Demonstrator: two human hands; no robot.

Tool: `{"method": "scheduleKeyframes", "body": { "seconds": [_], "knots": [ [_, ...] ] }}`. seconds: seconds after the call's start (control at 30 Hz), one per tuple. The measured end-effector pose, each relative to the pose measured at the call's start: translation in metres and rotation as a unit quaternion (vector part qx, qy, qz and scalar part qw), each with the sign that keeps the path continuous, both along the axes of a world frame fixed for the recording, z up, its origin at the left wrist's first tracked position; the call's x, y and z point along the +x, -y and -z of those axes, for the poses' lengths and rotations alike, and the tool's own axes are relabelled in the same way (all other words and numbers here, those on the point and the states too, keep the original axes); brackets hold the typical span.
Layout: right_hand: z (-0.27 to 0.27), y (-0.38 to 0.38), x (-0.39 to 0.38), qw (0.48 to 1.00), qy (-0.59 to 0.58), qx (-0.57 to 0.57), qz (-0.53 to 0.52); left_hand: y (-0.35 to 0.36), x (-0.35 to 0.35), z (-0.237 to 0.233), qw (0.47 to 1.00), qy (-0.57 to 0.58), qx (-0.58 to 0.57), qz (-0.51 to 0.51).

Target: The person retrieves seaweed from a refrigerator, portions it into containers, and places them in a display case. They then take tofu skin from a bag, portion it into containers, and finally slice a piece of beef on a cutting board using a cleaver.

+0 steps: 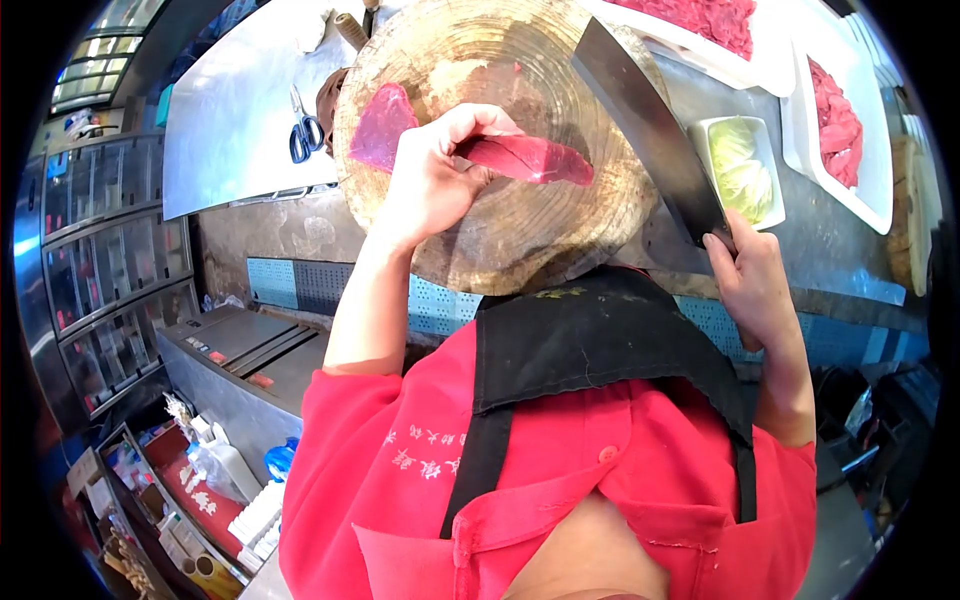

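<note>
Above a round wooden chopping block (480,250), my left hand (440,180) grips a long piece of red raw meat (535,160) between thumb and fingers. A second piece of raw meat (384,128) lies on the block's left side, just beyond that hand. My right hand (752,275) is closed round the handle end of a broad cleaver (650,120). The cleaver's dark blade points away from me and covers part of the block's right edge. Most of its handle is hidden in my fingers.
Right of the block stand a small white tub of cabbage (740,170) and a white tray (878,200) of cut meat. Another meat tray (680,45) sits at the far right. Scissors (304,128) lie on the metal table (230,130) at left.
</note>
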State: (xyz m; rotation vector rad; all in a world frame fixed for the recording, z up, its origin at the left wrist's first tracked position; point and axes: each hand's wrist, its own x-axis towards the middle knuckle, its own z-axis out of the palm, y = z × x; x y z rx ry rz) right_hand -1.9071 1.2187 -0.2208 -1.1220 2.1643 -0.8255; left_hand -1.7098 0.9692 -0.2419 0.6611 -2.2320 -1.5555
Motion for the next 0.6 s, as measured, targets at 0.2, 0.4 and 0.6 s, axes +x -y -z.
{"method": "scheduleKeyframes", "body": {
  "seconds": [0.2,0.4,0.6],
  "knots": [
    [-0.001,0.0,0.001,1.0,-0.005,0.013,0.001,0.016,0.0,0.006,0.994,-0.045,0.01,0.102],
    [0.001,-0.001,0.005,1.0,-0.024,-0.004,-0.015,0.041,-0.035,0.049,0.902,-0.257,0.214,0.273],
    [0.0,-0.001,0.005,1.0,-0.021,0.007,-0.015,0.039,-0.047,0.072,0.862,-0.179,0.427,0.208]
  ]
}}
